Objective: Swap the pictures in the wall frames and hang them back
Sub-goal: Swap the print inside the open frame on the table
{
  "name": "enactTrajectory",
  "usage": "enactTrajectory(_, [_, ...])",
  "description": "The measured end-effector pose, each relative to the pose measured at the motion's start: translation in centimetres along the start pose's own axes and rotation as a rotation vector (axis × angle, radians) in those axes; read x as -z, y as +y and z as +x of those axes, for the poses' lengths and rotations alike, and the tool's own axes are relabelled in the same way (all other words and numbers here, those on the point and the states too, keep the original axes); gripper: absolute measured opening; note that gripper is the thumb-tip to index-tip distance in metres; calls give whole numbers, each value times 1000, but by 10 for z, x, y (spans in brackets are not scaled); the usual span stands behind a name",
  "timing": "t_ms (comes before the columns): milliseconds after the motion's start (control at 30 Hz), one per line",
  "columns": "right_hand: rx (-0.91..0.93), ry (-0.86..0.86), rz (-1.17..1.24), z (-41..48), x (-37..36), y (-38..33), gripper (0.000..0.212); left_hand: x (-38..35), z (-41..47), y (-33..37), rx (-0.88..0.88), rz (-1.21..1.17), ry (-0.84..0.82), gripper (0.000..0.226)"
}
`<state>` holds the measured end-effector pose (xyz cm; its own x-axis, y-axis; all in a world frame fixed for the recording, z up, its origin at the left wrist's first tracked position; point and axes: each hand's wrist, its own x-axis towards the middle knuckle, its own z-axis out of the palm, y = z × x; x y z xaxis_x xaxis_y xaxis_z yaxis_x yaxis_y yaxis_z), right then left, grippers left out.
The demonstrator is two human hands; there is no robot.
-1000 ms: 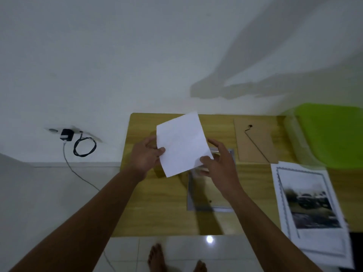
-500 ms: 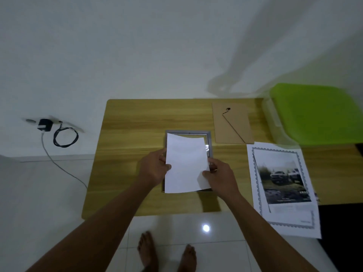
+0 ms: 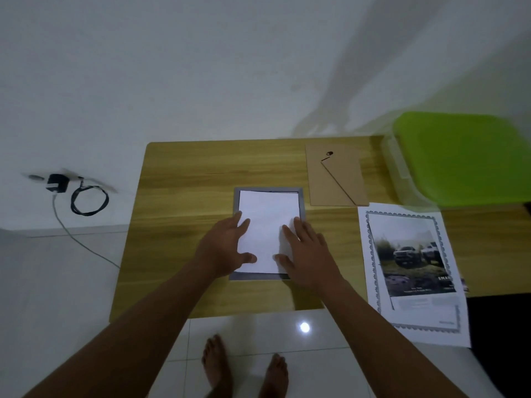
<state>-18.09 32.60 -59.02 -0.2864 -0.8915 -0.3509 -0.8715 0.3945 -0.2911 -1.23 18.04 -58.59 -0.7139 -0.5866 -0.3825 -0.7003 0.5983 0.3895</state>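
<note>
green-lidded bin (image 3: 459, 159) table right | charger (image 3: 57, 183), cable (image 3: 89, 200) at wall

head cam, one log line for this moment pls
step: seat picture | left hand flat on white sheet | right hand flat on sheet | sheet in grey frame | backing board off

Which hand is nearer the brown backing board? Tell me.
Right. The right hand lies just below-left of the backing board; the left hand sits farther left, across the white sheet.
</note>
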Motion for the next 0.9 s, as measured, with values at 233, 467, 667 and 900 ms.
enactTrajectory(233, [39,-26,-35,9,1,14,66,-8,1,-2,-101,181,79,105])
enactTrajectory(467, [56,-20,-25,10,-6,21,75,-6,4,-9,-141,229,21,105])
enactTrajectory(667, [75,-30,28,13,0,23,78,-6,6,-10,-92,262,35,90])
enactTrajectory(900, [-95,288,136,70,45,69,61,3,8,-31,38,232,-48,85])
